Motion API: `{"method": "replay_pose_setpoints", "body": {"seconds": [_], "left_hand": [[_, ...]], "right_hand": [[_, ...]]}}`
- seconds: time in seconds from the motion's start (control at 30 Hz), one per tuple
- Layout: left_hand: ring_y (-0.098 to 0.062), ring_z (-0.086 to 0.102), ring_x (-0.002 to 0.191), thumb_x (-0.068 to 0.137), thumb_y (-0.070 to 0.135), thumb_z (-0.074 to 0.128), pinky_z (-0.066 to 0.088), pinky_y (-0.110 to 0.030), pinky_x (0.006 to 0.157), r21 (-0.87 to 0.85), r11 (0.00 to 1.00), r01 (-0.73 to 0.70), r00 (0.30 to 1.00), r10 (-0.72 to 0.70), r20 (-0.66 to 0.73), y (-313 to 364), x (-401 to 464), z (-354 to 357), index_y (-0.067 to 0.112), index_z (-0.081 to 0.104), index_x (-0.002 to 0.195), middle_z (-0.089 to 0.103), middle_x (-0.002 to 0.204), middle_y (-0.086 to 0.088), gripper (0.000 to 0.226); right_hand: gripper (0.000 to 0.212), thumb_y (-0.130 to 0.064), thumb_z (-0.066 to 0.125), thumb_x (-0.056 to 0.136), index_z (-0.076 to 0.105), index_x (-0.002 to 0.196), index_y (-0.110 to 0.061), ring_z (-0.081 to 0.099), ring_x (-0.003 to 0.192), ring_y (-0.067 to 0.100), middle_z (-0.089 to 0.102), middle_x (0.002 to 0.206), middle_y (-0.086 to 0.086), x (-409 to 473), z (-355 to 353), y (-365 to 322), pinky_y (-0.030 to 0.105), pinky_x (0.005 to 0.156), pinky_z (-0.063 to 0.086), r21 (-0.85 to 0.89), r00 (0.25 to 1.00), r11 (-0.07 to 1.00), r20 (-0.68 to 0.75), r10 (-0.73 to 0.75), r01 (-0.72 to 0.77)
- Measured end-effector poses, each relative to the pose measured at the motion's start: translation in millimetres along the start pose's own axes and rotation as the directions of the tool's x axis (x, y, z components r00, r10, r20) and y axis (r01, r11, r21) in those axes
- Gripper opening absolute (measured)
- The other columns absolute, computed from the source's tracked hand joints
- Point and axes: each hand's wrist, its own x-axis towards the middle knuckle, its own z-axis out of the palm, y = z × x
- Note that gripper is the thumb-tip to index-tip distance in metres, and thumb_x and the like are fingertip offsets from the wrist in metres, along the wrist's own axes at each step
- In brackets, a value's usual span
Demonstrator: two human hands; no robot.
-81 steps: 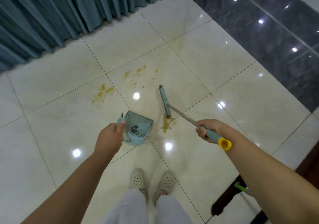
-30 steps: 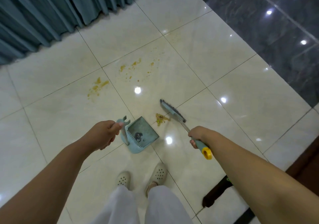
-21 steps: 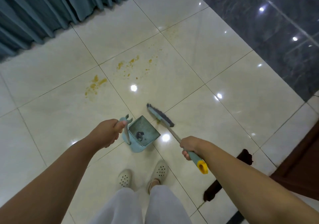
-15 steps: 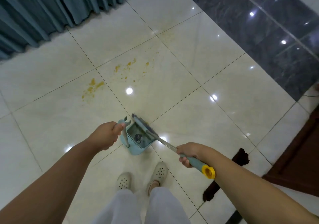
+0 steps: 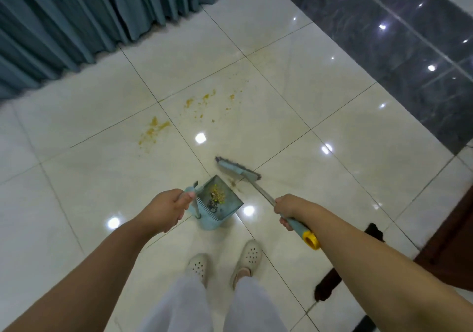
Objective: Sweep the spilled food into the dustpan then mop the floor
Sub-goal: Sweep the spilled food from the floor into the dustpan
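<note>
Head view: the floor [image 5: 320, 96] is laid with large glossy cream tiles split by thin dark grout lines, and round ceiling lights mirror off it in bright spots. Along the right runs a band of polished dark grey marble-look tiles [image 5: 419, 40]. Pleated teal curtains [image 5: 76, 17] hang down to the floor across the top left. At the right edge sits a piece of dark brown wood [image 5: 450, 250], and a dark object lies on the floor by it, too blurred to identify.

Yellow-orange crumbs of spilled food [image 5: 153, 129] smear one tile, with a looser scatter just beyond the grout line near it. A small pile of the same crumbs lies inside the light blue plastic dustpan [image 5: 227, 201], which rests on the floor just ahead of the person's pale perforated clogs [image 5: 248, 255]. The left hand [image 5: 163, 209] is clenched round the dustpan's upright handle. The right hand [image 5: 289, 209] grasps the metal shaft of the blue-headed broom [image 5: 238, 169] above its yellow-capped grip; the broom head sits on the tile just beyond the dustpan's mouth, a few crumbs between them.
</note>
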Motion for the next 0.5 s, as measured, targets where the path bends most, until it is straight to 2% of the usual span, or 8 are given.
{"method": "replay_pose_setpoints", "body": {"seconds": [0.1,0.2,0.37,0.5], "left_hand": [[-0.013,0.038,0.047,0.097,0.046,0.04,0.031,-0.021,0.038,-0.005,1.0,0.009,1.0,-0.009,-0.029,-12.4,-4.8,-7.0,0.007,0.055,0.08,0.048,0.062,-0.004,0.045],[-0.013,0.039,0.048,0.097,0.045,0.04,0.032,-0.022,0.038,0.02,1.0,0.005,0.999,-0.004,-0.048,-21.5,-8.2,-10.2,0.005,0.056,0.082,0.049,0.062,-0.005,0.045],[-0.015,0.039,0.046,0.097,0.045,0.041,0.031,-0.021,0.038,0.029,0.999,-0.013,0.999,0.014,-0.031,-26.1,-11.9,-13.3,0.005,0.056,0.082,0.049,0.061,-0.006,0.045],[-0.016,0.039,0.047,0.098,0.042,0.041,0.031,-0.02,0.041,0.061,0.998,-0.027,1.0,0.027,-0.004,-28.9,-15.6,-11.6,0.005,0.055,0.083,0.047,0.062,-0.006,0.043]], "right_hand": [[0.018,-0.012,0.037,0.099,0.046,0.113,-0.004,0.043,0.051,0.016,0.049,0.069,0.012,4.8,19.5,-1.9,0.016,0.036,0.038,-0.101,0.997,0.993,-0.047,0.062,-0.067],[0.01,-0.011,0.037,0.099,0.041,0.106,-0.005,0.043,0.051,0.016,0.049,0.07,0.012,-2.9,35.9,7.3,0.023,0.043,0.038,-0.132,0.995,0.989,-0.075,0.06,-0.069],[0.023,-0.014,0.036,0.099,0.045,0.117,-0.004,0.043,0.052,0.016,0.049,0.07,0.012,-12.8,50.3,34.8,0.022,0.04,0.037,-0.145,0.986,0.979,-0.102,0.13,-0.144],[0.017,-0.014,0.036,0.098,0.043,0.111,-0.004,0.044,0.053,0.015,0.05,0.073,0.011,-22.0,59.6,58.4,0.02,0.04,0.038,-0.106,0.98,0.977,-0.084,0.178,-0.187]]}}
